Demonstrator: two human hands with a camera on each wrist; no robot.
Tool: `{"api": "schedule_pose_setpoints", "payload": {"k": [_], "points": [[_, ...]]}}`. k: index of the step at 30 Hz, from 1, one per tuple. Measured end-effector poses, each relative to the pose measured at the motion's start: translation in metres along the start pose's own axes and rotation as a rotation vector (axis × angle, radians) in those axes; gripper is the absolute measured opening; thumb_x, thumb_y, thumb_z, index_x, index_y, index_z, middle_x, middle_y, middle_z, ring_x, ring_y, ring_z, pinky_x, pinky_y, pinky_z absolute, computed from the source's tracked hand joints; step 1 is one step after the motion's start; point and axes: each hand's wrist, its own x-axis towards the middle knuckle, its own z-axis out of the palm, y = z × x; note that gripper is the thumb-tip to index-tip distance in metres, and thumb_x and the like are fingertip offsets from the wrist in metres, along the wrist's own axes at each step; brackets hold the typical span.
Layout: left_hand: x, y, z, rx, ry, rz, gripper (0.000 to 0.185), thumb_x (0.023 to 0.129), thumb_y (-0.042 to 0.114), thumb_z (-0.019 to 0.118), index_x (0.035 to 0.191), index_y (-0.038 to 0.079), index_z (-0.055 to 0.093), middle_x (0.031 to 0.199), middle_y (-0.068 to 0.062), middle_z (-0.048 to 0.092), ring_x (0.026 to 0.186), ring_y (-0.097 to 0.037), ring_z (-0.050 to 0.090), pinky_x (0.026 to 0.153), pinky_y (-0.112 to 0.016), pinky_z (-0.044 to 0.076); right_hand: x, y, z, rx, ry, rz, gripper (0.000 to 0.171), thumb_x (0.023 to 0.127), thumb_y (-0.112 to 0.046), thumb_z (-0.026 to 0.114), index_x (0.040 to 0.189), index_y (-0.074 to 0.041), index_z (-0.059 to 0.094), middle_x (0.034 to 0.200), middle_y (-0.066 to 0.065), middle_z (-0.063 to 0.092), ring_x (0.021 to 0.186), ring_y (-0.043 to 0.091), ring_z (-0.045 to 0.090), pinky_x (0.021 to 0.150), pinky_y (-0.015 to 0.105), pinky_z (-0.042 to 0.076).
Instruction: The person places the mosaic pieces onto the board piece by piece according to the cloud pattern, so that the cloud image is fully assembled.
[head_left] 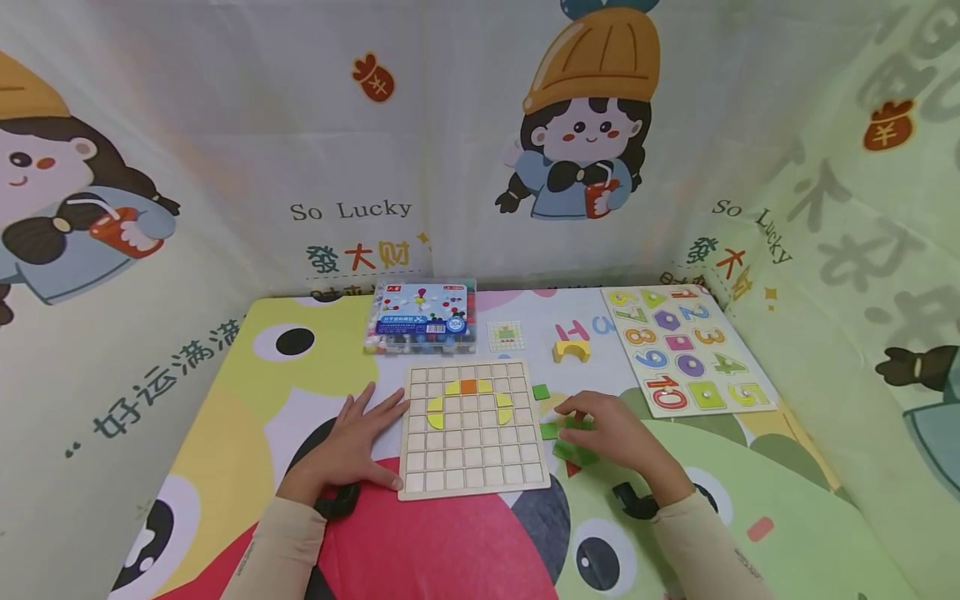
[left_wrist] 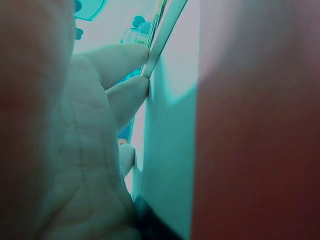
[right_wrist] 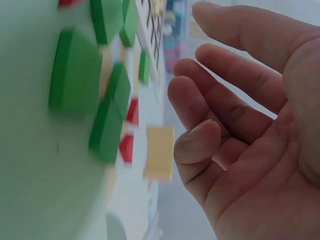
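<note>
The left hand (head_left: pixel 352 446) lies flat with fingers spread, pressing against the left edge of the wooden grid board (head_left: pixel 474 428) at the near middle of the table. The right hand (head_left: pixel 611 429) hovers loosely curled, holding nothing, over the green tiles (head_left: pixel 573 452) scattered just right of the board.

The left hand (head_left: pixel 352 446) lies flat, palm down, fingers spread and straight. The right hand (head_left: pixel 611 433) hovers palm down with fingers loosely curled, holding nothing. Both forearms wear beige sleeves.
</note>
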Motion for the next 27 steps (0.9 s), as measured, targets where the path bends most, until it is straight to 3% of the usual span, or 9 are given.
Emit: {"api": "schedule_pose_setpoints", "payload": {"k": [4,10,18,27], "points": [[0.0,0.0,0.001,-0.007,-0.008,0.003,0.123,0.062,0.068,0.09,0.165,0.023,0.04,0.177,-0.002,0.028,0.164,-0.046,0.0,0.127,-0.073,-0.003,-0.015,0.013,-0.008,-0.016,0.035,0.058,0.033,0.09,-0.019,0.085,0.121,-0.01,0.077,0.112,0.002,0.077,0.093,0.016,0.066,0.075,0.031,0.053],[0.001,0.0,0.002,-0.009,-0.011,0.006,0.123,0.062,0.068,0.09,0.165,0.022,0.04,0.177,-0.002,0.027,0.164,-0.046,-0.001,0.127,-0.073,-0.003,-0.027,0.031,-0.015,-0.055,0.101,0.078,0.032,0.087,-0.01,0.086,0.118,-0.01,0.079,0.108,0.002,0.078,0.091,0.018,0.066,0.077,0.035,0.056],[-0.002,-0.002,0.002,0.0,-0.007,-0.012,0.124,0.061,0.069,0.089,0.166,0.024,0.039,0.177,-0.002,0.026,0.164,-0.046,-0.001,0.127,-0.073,-0.003,-0.026,0.042,-0.011,-0.028,0.061,0.124,0.029,0.085,-0.006,0.085,0.113,-0.011,0.08,0.107,0.002,0.076,0.094,0.017,0.064,0.082,0.038,0.058],[0.002,-0.003,0.0,-0.001,-0.011,-0.007,0.125,0.061,0.07,0.089,0.166,0.023,0.037,0.177,-0.002,0.025,0.165,-0.045,-0.002,0.128,-0.073,-0.004,-0.021,0.045,-0.001,-0.055,0.053,0.094,0.025,0.085,-0.006,0.086,0.108,-0.01,0.081,0.104,0.002,0.076,0.091,0.016,0.064,0.083,0.04,0.058]]}}
